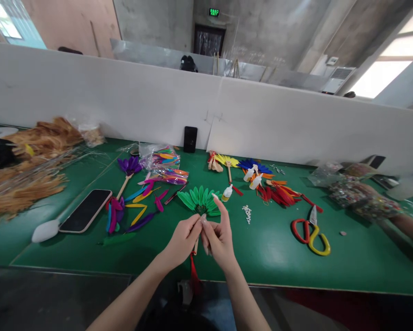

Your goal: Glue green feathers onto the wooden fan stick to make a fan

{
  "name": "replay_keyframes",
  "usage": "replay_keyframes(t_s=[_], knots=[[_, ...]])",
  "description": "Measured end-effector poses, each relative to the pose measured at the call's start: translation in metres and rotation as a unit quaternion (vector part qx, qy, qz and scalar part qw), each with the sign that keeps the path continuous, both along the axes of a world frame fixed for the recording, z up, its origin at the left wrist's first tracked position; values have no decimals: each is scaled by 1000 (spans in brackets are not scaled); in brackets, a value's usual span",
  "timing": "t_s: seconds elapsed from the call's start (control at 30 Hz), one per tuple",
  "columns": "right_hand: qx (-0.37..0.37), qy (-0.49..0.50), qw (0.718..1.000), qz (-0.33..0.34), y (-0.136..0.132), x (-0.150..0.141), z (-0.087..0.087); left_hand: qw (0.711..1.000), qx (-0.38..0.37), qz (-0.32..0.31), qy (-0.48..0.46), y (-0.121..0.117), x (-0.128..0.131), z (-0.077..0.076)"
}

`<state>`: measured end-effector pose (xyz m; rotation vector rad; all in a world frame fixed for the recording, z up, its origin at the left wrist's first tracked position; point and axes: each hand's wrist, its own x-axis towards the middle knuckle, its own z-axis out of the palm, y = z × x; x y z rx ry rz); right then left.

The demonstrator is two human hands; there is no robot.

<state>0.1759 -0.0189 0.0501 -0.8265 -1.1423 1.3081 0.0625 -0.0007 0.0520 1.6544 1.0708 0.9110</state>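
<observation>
Above the surface [271, 262], near its front edge, a green feather fan [200, 198] was held at its base, pinched by the left hand [186, 233] and right hand [220, 235] together; white beads [247, 214] were noted nearby.

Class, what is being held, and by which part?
A green feather fan, held by the left hand and right hand near the base of its feathers.

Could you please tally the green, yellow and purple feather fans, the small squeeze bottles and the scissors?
Green feather fan: 1
Yellow feather fan: 1
Purple feather fan: 1
Small squeeze bottles: 3
Scissors: 1 pair
Total: 7
</observation>
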Motion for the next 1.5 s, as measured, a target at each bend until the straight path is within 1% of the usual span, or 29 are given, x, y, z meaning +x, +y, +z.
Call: replay_keyframes(t_s=[0.1, 0.2, 0.33, 0.4, 0.5, 0.57, 0.63, 0.7, 0.8, 0.9, 0.97, 1.03, 1.1, 1.17, 1.23, 1.3, 1.37, 1.43, 1.5], knots=[[2, 14, 1000, -12, -1, -2, 2, 1000, -1, 9, -3, 3, -3, 0], [2, 17, 1000, -12, 1, -3, 2, 999, 25, 32, 17, 8, -11, 1], [0, -12, 1000, -10, 4, -1, -3, 997, 44, 63, 28, 10, -18, 5], [4, -31, 999, -11, 5, -1, -6, 997, 47, 59, 32, 7, -17, 5], [13, -51, 999, 8, 5, -1, -10, 995, 69, 39, 58, 3, -11, 3], [16, -63, 998, 17, 5, -2, -11, 992, 92, 38, 76, 1, -7, 1], [22, -59, 998, 9, 4, -3, -10, 991, 98, 42, 78, 0, -5, 0], [27, -33, 999, -3, 4, -3, -8, 996, 71, 36, 50, 0, -3, 1], [23, 8, 1000, 1, 4, -3, -3, 999, -14, 14, -30, -1, -2, 3], [20, 32, 999, 5, 3, -2, 0, 989, -96, -7, -108, -2, -1, 3], [10, 42, 999, 10, 3, -1, 0, 984, -116, -7, -131, -2, -1, 3], [-5, 49, 999, 10, 3, 0, -1, 990, -92, 16, -107, 0, -3, 3], [-17, 52, 999, 3, 3, 1, -1, 997, -30, 53, -45, 3, -7, 4], [-26, 45, 999, -5, 4, 2, -1, 995, 38, 89, 17, 5, -11, 5], [-36, 23, 999, -6, 3, 3, 0, 989, 84, 108, 55, 5, -14, 5], [-43, -3, 999, 0, 2, 4, 2, 987, 100, 100, 76, 4, -14, 5], [-39, -22, 999, 13, 0, 5, 2, 989, 95, 70, 90, 2, -11, 4], [-23, -36, 999, 25, -1, 5, 1, 991, 85, 39, 98, 0, -7, 4], [-3, -49, 998, 31, -2, 5, 0, 992, 80, 20, 101, -1, -5, 4]])
